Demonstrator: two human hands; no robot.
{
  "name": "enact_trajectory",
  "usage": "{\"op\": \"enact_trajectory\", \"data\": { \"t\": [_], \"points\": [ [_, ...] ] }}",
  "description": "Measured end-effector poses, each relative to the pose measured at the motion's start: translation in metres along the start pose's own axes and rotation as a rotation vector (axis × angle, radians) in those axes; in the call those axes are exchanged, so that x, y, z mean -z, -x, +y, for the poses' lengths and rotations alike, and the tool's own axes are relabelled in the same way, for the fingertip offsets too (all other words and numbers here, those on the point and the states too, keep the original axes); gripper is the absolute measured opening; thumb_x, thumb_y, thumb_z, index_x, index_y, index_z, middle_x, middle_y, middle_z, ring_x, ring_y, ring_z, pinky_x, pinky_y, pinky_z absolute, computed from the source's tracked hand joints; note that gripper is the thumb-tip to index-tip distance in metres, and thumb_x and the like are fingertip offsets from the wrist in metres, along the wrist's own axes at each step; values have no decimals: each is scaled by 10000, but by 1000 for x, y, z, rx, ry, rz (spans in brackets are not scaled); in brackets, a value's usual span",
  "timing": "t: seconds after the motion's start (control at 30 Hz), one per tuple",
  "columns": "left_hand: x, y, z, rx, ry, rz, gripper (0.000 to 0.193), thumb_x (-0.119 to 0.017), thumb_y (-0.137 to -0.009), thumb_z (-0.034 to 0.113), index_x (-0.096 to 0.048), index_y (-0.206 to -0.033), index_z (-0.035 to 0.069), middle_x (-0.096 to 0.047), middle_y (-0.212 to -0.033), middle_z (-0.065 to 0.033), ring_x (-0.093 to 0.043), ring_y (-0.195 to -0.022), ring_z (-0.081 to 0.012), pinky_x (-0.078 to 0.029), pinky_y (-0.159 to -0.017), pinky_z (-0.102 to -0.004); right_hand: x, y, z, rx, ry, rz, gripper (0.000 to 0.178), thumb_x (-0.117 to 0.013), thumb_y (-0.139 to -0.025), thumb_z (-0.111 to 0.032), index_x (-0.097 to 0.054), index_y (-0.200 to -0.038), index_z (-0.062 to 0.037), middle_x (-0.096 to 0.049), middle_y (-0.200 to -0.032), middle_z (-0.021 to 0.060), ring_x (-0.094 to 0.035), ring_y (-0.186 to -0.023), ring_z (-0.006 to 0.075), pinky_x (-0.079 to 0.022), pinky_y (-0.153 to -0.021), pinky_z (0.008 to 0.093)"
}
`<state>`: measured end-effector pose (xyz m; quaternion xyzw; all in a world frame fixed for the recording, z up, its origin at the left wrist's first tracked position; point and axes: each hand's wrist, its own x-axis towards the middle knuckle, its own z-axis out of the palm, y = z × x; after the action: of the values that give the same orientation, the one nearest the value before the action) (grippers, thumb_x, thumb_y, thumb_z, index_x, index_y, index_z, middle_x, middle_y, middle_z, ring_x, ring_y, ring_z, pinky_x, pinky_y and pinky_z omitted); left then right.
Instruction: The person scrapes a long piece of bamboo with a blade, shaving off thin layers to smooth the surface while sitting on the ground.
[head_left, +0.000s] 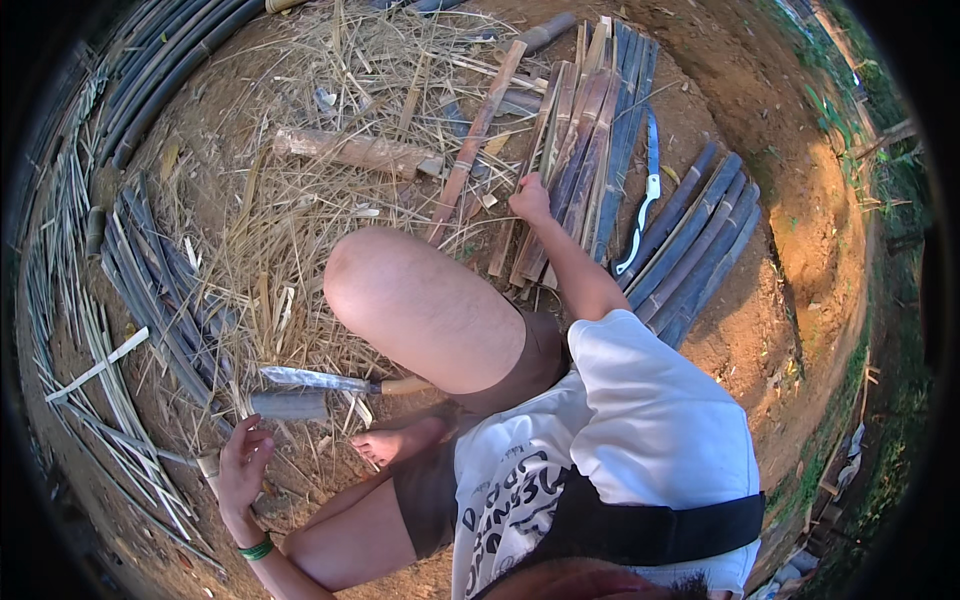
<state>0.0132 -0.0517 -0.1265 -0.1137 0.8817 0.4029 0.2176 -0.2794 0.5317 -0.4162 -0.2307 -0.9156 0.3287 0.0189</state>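
Note:
My right hand [530,199] is closed at the left side of a pile of split bamboo strips [588,130], apparently round the edge of one reddish-brown strip; its fingertips are partly hidden. My left hand [245,467], a green band at its wrist, is raised at the lower left with fingers loosely bent and apart, and nothing shows in it. Beside it is the pale end of a bamboo piece [209,466]. Between my left hand and my bent knee lies a machete [318,379] with a wooden handle, next to a flat grey piece [290,405].
Right of the strips lies a handsaw [640,220] with a white handle, then dark bamboo lengths [700,240]. A short log [350,150] rests among straw-like shavings [250,220]. Thin strips [100,350] and long dark poles [180,60] line the left.

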Motion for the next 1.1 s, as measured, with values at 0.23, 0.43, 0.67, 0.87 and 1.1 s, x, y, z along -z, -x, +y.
{"op": "enact_trajectory", "data": {
  "t": [0.23, 0.43, 0.67, 0.87, 1.1],
  "points": [
    [-1, -2, 0, 30, 50, -3, 459, -663, -943, 136, -520, -1358, 4, -691, -990, -79, -620, -827, -124, -506, -706, -265, 53, -8, 21, -124, -574, -58, 449, -680, -753, 89, -578, -1158, -78, -578, -996, 42, -599, -803, 165, -499, -592, 295],
    [-3, -6, 9, 20, 15, -11, 445, -653, -948, 134, -528, -1357, 10, -682, -976, -65, -600, -806, -107, -490, -684, -252, 111, 23, 5, -267, -663, -83, 461, -672, -784, 78, -574, -1206, -77, -557, -1140, 62, -592, -932, 179, -522, -680, 321],
    [-6, -13, 6, -3, 5, -53, 446, -657, -950, 130, -527, -1356, 1, -678, -995, -76, -626, -865, -135, -518, -745, -280, 100, 15, 22, -272, -647, 0, 448, -645, -781, 68, -579, -1200, -78, -578, -1092, 68, -602, -908, 195, -520, -706, 333],
    [-6, -11, 7, 14, 3, -59, 449, -662, -948, 136, -528, -1353, -5, -682, -996, -93, -645, -900, -157, -535, -795, -303, 98, 10, 40, -103, 61, 196, 386, -670, -738, -105, -623, -1120, -75, -682, -967, 157, -665, -962, 303, -536, -809, 395],
    [-5, -8, 0, 25, -22, -34, 453, -667, -949, 160, -531, -1352, 2, -694, -1003, -109, -658, -901, -165, -540, -796, -305, 122, 13, 4, -92, 446, 73, 306, -688, -762, -174, -675, -1057, -95, -690, -1062, 219, -656, -1045, 379, -523, -907, 453]
  ]
}}
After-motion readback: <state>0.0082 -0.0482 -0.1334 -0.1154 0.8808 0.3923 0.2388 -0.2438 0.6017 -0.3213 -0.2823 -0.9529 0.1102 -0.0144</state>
